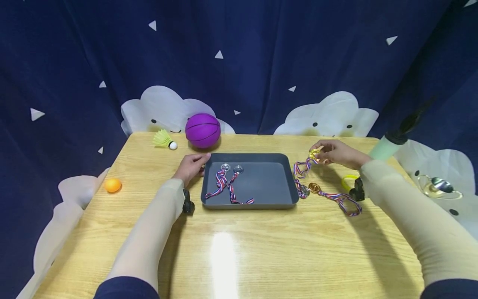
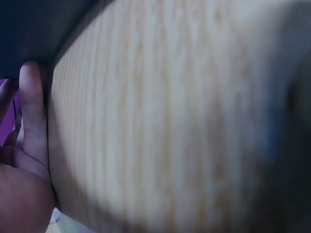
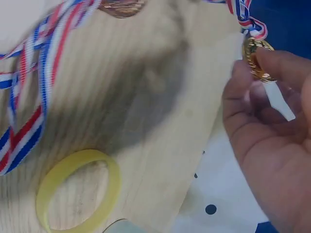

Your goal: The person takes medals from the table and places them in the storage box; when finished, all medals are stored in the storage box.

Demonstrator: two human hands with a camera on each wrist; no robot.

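My right hand (image 1: pixel 334 153) pinches a gold medal (image 3: pixel 257 58) between thumb and fingers; its striped ribbon (image 1: pixel 301 168) hangs toward the tray's right side. Below that hand, a bronze medal (image 1: pixel 315 188) with a looped ribbon and a silver medal (image 1: pixel 304 191) lie on the table. My left hand (image 1: pixel 191 167) holds the dark grey tray (image 1: pixel 265 180) at its upper left corner, fingertips at the rim. Inside the tray's left half are two silver medals, one (image 1: pixel 225 167) beside the other (image 1: pixel 238 169), their red, white and blue ribbons trailing toward the front.
Behind the tray sits a purple ball (image 1: pixel 203 130), with a yellow shuttlecock (image 1: pixel 164 140) to its left. An orange ball (image 1: pixel 112 185) lies far left. A yellow ring (image 3: pixel 114 182), a pale green bottle (image 1: pixel 384 148) and a two-handled cup (image 1: pixel 440 186) are on the right.
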